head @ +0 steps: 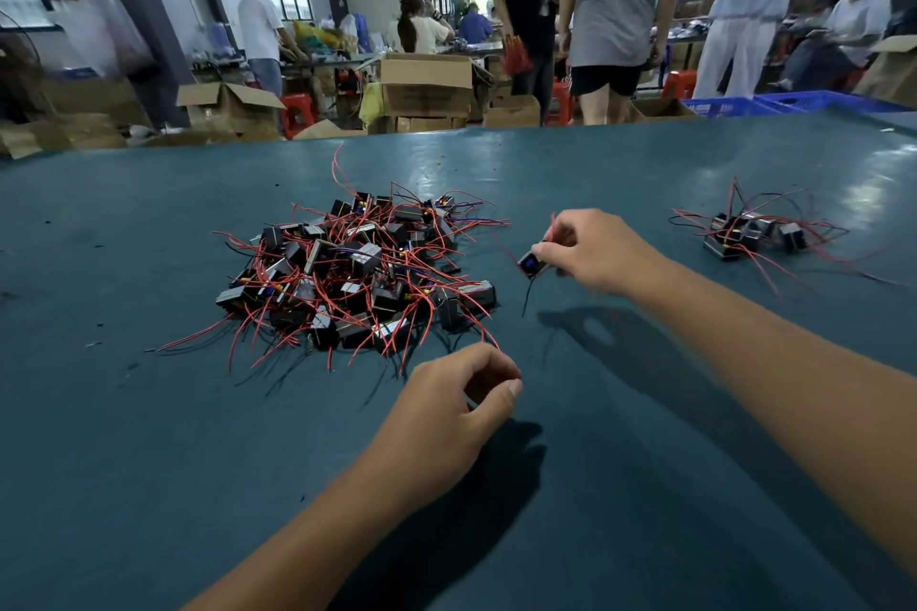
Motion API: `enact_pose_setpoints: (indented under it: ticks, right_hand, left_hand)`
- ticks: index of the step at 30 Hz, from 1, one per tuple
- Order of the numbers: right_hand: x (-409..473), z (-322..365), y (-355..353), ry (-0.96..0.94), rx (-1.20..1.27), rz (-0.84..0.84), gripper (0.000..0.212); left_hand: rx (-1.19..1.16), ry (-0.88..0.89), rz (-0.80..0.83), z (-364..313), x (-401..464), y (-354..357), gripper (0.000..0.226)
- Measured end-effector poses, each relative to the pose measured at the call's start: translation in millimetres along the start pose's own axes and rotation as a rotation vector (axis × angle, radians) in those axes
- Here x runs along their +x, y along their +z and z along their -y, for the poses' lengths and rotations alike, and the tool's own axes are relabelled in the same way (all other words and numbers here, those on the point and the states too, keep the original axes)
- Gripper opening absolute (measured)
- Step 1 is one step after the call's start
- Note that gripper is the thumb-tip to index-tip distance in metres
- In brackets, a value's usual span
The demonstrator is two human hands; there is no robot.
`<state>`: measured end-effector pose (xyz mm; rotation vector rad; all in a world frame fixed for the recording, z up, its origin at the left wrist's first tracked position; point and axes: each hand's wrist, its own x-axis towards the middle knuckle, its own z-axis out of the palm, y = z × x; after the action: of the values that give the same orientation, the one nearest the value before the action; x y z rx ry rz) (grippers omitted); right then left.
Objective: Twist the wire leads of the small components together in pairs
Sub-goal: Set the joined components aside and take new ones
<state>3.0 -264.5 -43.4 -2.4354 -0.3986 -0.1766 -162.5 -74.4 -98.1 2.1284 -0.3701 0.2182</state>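
A big heap of small black components with red and black wire leads lies on the green table, left of centre. My right hand pinches one small component just right of the heap; its red and black leads dangle toward the table. My left hand hovers near the heap's front edge with fingers curled toward the thumb; I cannot tell whether it pinches a thin lead. A smaller cluster of components sits at the right.
Beyond the table's far edge stand cardboard boxes, blue crates, red stools and several people.
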Motion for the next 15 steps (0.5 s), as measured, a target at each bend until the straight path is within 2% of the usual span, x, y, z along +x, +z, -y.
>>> enact_pose_setpoints:
  ticks: [3, 5, 8, 13, 15]
  right_hand:
    - [-51, 15, -8, 0.069, 0.433, 0.058, 0.020]
    - [-89, 20, -9, 0.110, 0.606, 0.102, 0.020]
    - [-131, 25, -5, 0.174, 0.722, 0.107, 0.021]
    - [-158, 25, 7, 0.226, 0.834, 0.100, 0.023]
    - [-157, 21, 7, 0.251, 0.911, 0.082, 0.026]
  left_hand:
    - [-0.188, -0.082, -0.071, 0, 3, 0, 0.008]
    - [-0.324, -0.083, -0.067, -4, 4, 0, 0.019]
    - [-0.332, 0.001, -0.030, -5, 3, 0, 0.031]
    - [-0.286, 0.101, 0.015, -8, 0, 2, 0.005]
    - [-0.307, 0.137, 0.014, -9, -2, 2, 0.006]
